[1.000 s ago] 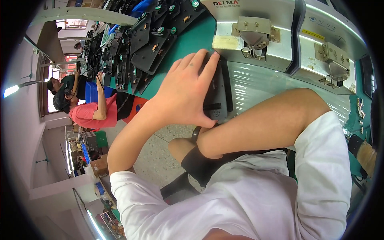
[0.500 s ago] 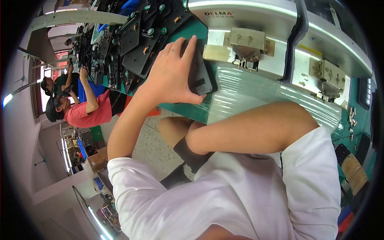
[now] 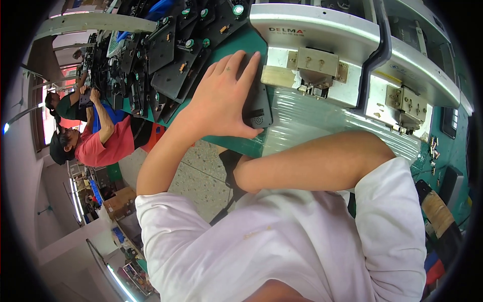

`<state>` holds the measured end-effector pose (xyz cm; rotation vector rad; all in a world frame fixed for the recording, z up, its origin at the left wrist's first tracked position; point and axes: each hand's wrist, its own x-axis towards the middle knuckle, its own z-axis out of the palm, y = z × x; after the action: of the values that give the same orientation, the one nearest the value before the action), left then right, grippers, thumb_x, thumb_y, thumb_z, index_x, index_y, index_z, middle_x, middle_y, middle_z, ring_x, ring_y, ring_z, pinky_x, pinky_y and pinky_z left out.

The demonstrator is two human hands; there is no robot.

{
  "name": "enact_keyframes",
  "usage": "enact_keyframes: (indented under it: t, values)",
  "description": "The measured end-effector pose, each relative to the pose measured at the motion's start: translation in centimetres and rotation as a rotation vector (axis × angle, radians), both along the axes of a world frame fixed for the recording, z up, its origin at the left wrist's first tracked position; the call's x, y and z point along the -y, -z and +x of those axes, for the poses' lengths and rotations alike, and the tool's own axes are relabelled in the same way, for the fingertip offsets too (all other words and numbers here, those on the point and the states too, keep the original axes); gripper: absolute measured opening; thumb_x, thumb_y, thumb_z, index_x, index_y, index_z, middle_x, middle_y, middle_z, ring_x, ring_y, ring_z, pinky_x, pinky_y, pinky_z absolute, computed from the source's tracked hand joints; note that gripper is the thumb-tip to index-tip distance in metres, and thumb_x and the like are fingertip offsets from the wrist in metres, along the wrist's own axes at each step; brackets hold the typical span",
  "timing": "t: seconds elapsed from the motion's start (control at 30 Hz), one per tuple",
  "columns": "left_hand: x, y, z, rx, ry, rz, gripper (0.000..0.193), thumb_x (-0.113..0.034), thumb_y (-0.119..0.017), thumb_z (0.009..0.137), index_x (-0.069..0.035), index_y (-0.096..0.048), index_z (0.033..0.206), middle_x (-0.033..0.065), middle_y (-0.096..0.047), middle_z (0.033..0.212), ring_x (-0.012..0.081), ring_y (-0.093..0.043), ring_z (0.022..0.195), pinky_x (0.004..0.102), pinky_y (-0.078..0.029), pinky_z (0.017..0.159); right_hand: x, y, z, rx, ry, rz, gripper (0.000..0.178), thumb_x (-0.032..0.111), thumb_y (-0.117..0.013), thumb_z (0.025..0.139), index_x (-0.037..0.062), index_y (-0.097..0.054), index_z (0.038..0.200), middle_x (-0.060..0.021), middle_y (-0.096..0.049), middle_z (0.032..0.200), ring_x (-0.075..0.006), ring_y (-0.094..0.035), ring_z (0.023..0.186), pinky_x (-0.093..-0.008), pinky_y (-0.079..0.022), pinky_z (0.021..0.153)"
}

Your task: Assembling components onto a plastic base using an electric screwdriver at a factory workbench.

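Observation:
My left hand (image 3: 221,98) lies palm down across a dark flat casing (image 3: 259,108) on the green bench. The fingers are spread toward the far side, and the thumb points right along the casing's near end. A round cluster of small holes shows in the casing's near corner, while the palm covers much of the rest. To the right stands a silver machine (image 3: 314,38) with a metal head (image 3: 317,68). My right arm (image 3: 312,161) reaches left from its white sleeve, in front of the bench edge, and the right hand is not visible.
Black flat parts with small round fittings (image 3: 176,63) crowd the bench at left. Clear plastic sheeting (image 3: 302,118) covers the front edge. A second machine head (image 3: 405,105) stands farther right, near small metal pieces (image 3: 433,151). Two people (image 3: 103,141) work at far left.
The bench and machines sit slightly lower and farther right in view. My left hand stays spread on the casing. Skin and dark clothing beyond my right arm's end show less.

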<state>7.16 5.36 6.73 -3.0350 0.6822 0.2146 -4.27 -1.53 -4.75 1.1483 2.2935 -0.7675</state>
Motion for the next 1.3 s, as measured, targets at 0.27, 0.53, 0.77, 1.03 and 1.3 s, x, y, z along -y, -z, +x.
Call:
enact_keyframes:
  t: [0.27,0.53,0.77,1.03,1.3]
  values:
    - [-0.8,0.0,-0.6,-0.006,0.002,-0.013,0.132,-0.055,-0.09,0.052,0.004,-0.029,0.154,0.0319,-0.035,0.152,0.0456,-0.038,0.141,0.055,-0.034,0.115,0.2,-1.7,1.5,0.017,-0.003,-0.037,0.036,0.032,-0.067,0.087,0.0183,-0.074,0.119,-0.0093,-0.068,0.128,-0.0337,-0.063,0.115,-0.0545,-0.05,0.094]
    - [-0.7,0.3,-1.1,0.084,-0.011,-0.068,0.137,-0.064,-0.088,0.054,0.005,-0.025,0.155,0.0284,-0.034,0.155,0.0466,-0.036,0.142,0.0523,-0.032,0.117,0.9,-2.6,2.5,-0.053,0.129,-0.074,0.031,0.021,-0.07,0.083,0.0064,-0.078,0.109,-0.0137,-0.072,0.118,-0.0326,-0.068,0.11,-0.0585,-0.055,0.085]
    - [-5.3,2.0,-5.3,0.444,-0.072,-0.68,0.084,-0.04,-0.086,0.069,0.001,-0.056,0.137,0.0214,-0.054,0.138,0.0394,-0.055,0.125,0.0443,-0.044,0.106,1.6,-4.0,3.8,-0.198,0.2,-0.123,0.035,0.02,-0.065,0.084,0.0043,-0.072,0.115,-0.0191,-0.071,0.115,-0.0342,-0.07,0.104,-0.0511,-0.057,0.081]
    - [-6.2,7.8,-8.6,0.87,-0.302,-0.984,0.017,-0.014,-0.08,0.075,-0.003,-0.068,0.076,0.0094,-0.065,0.075,0.0267,-0.062,0.072,0.0339,-0.05,0.066,4.7,-19.6,1.3,-0.875,0.212,0.488,0.023,0.015,-0.062,0.084,0.0062,-0.063,0.104,-0.0105,-0.063,0.094,-0.0251,-0.062,0.086,-0.0353,-0.05,0.075]
    - [-5.1,7.6,-6.8,0.914,-0.048,-0.942,0.034,-0.021,-0.08,0.081,-0.005,-0.056,0.062,0.0096,-0.055,0.061,0.0305,-0.056,0.064,0.0391,-0.043,0.059,6.1,-18.1,-1.9,-0.847,0.578,0.562,0.026,0.013,-0.065,0.08,0.0044,-0.065,0.104,-0.0107,-0.065,0.093,-0.0256,-0.063,0.084,-0.0347,-0.05,0.074]
